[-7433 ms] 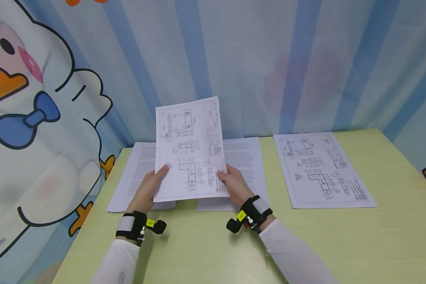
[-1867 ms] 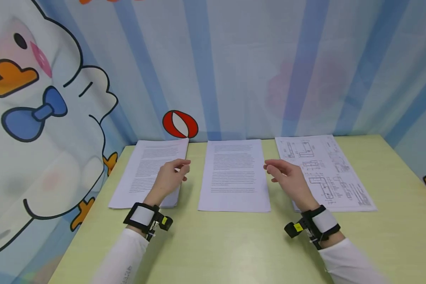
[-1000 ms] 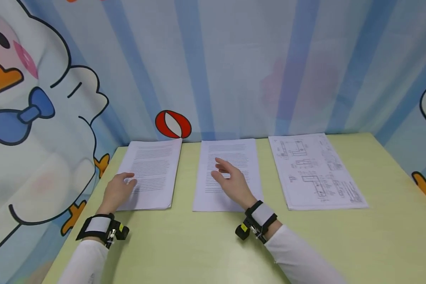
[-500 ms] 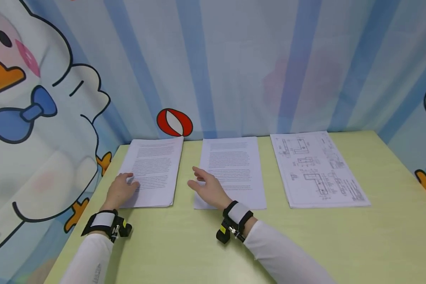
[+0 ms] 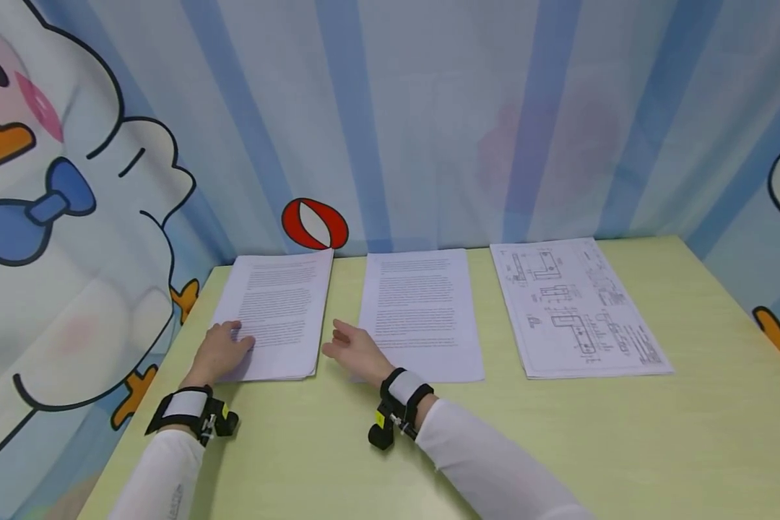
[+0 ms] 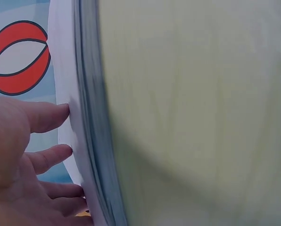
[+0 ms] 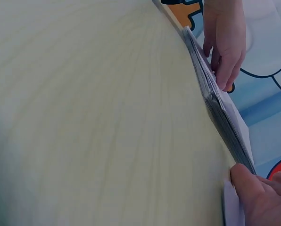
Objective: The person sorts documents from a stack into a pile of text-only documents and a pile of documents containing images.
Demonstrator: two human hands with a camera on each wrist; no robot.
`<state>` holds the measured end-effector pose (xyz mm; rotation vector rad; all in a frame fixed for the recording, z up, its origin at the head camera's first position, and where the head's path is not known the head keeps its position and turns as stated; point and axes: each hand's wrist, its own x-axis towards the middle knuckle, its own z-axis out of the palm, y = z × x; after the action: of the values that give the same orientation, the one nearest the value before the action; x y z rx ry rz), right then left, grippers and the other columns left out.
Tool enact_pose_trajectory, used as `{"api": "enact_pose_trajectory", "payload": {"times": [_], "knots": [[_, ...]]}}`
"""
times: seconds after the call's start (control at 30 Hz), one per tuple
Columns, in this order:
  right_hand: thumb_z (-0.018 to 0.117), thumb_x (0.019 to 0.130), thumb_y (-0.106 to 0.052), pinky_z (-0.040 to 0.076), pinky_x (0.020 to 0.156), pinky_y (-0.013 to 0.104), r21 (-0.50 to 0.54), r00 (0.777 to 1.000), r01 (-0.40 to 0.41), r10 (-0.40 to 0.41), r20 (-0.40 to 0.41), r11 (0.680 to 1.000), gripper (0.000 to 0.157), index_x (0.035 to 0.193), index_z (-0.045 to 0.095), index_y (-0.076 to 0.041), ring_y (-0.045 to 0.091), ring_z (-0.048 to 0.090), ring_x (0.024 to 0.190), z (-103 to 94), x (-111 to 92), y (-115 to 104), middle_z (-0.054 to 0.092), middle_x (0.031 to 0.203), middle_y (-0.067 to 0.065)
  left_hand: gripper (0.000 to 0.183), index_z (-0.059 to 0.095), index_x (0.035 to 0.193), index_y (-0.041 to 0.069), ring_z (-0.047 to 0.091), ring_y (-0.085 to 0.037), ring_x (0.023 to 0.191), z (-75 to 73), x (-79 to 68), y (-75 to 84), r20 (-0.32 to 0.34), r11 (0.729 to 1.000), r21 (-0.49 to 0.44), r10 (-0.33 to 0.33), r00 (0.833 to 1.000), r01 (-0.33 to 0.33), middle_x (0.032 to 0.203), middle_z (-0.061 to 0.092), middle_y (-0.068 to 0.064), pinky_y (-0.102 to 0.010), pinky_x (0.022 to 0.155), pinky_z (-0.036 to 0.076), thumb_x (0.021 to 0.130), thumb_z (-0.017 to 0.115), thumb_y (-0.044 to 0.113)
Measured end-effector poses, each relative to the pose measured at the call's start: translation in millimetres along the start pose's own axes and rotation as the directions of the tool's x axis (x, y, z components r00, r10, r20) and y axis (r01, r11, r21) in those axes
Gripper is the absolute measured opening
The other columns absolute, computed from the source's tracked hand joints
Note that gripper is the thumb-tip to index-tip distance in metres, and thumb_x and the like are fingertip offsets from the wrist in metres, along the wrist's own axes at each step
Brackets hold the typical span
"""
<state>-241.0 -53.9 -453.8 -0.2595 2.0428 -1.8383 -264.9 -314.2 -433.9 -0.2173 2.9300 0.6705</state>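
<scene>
A thick stack of printed paper [image 5: 279, 303] lies at the left of the table. My left hand [image 5: 219, 352] rests its fingertips on the stack's near left corner; in the left wrist view its fingers [image 6: 48, 117] touch the top sheet, spread and unbent round nothing. My right hand [image 5: 360, 357] hovers over the near left corner of the middle stack of text pages [image 5: 422, 289], fingers loosely bent toward the left stack and holding nothing. In the right wrist view, the left stack's layered edge [image 7: 216, 99] runs between the left hand [image 7: 227, 42] and the right hand [image 7: 268, 200].
A third stack, topped by a technical drawing [image 5: 578, 310], lies at the right. The pale yellow table [image 5: 546, 440] stretches in front of the stacks. A striped cartoon curtain [image 5: 442, 123] hangs right behind the table's far edge.
Both hands held a drawing sheet over the middle earlier; that sheet has left them. The left hand moved left onto the left stack, and the right hand swept left across the middle stack.
</scene>
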Motion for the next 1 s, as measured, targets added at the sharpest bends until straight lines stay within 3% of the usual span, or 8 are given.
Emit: {"api": "enact_pose_trajectory", "payload": {"times": [0.27,0.37,0.53,0.7,0.93,1.0], "knots": [[0.05,0.094,-0.018,0.04,0.106,0.045,0.232,0.996,-0.09,0.093,-0.002,0.968,0.075,0.149,0.001,-0.001,0.03,0.041,0.132,23.5,17,-2,0.03,0.149,0.025,0.057,0.035,0.136,-0.012,0.028,-0.052,0.13,7.0,-2.6,-2.3,-0.013,0.999,-0.008,0.036,0.999,-0.036,0.14,0.032,-0.037,-0.062,0.107,0.025,0.094,0.045,0.024],[0.045,0.095,-0.014,0.042,0.103,0.045,0.278,0.995,-0.096,0.103,-0.013,0.956,0.068,0.149,0.006,-0.001,0.028,0.047,0.126,28.6,22,-2,0.035,0.146,0.025,0.056,0.037,0.135,-0.012,0.03,-0.052,0.129,7.9,-4.4,1.3,-0.026,0.999,-0.026,0.034,0.999,-0.035,0.139,0.032,-0.037,-0.062,0.106,0.026,0.093,0.047,0.024],[0.041,0.094,-0.006,0.044,0.094,0.037,0.27,0.996,-0.046,0.065,-0.062,0.962,0.053,0.145,0.025,-0.005,0.022,0.054,0.113,31.4,28,-2,0.05,0.136,0.014,0.054,0.041,0.134,-0.008,0.032,-0.053,0.128,9.4,-7.3,7.1,-0.049,0.999,-0.033,0.026,0.998,-0.028,0.14,0.03,-0.037,-0.063,0.105,0.028,0.092,0.05,0.025],[0.041,0.093,-0.004,0.045,0.084,0.033,0.273,0.992,-0.058,0.087,-0.096,0.96,0.051,0.143,0.03,-0.007,0.021,0.056,0.106,31.1,28,-3,0.054,0.13,0.013,0.05,0.046,0.131,-0.006,0.035,-0.052,0.126,14.6,-9.0,13.2,-0.082,0.998,-0.045,0.038,0.996,-0.042,0.138,0.034,-0.036,-0.062,0.104,0.031,0.091,0.051,0.023],[0.044,0.089,-0.002,0.041,0.1,0.043,0.186,0.97,-0.084,0.124,-0.211,0.979,0.057,0.145,0.029,-0.003,0.026,0.05,0.116,32.7,26,-3,0.049,0.136,0.017,0.052,0.043,0.134,-0.005,0.034,-0.05,0.129,17.5,-9.0,16.8,-0.088,0.994,-0.104,0.024,0.996,-0.034,0.139,0.034,-0.034,-0.061,0.105,0.03,0.092,0.05,0.023],[0.047,0.088,-0.002,0.043,0.099,0.044,0.187,0.966,-0.076,0.119,-0.23,0.979,0.056,0.143,0.033,-0.001,0.028,0.052,0.115,32.7,25,-3,0.051,0.134,0.018,0.052,0.041,0.135,-0.005,0.032,-0.049,0.131,17.6,-8.6,16.7,-0.081,0.993,-0.112,0.024,0.996,-0.033,0.141,0.035,-0.032,-0.061,0.106,0.029,0.092,0.051,0.023]]}}
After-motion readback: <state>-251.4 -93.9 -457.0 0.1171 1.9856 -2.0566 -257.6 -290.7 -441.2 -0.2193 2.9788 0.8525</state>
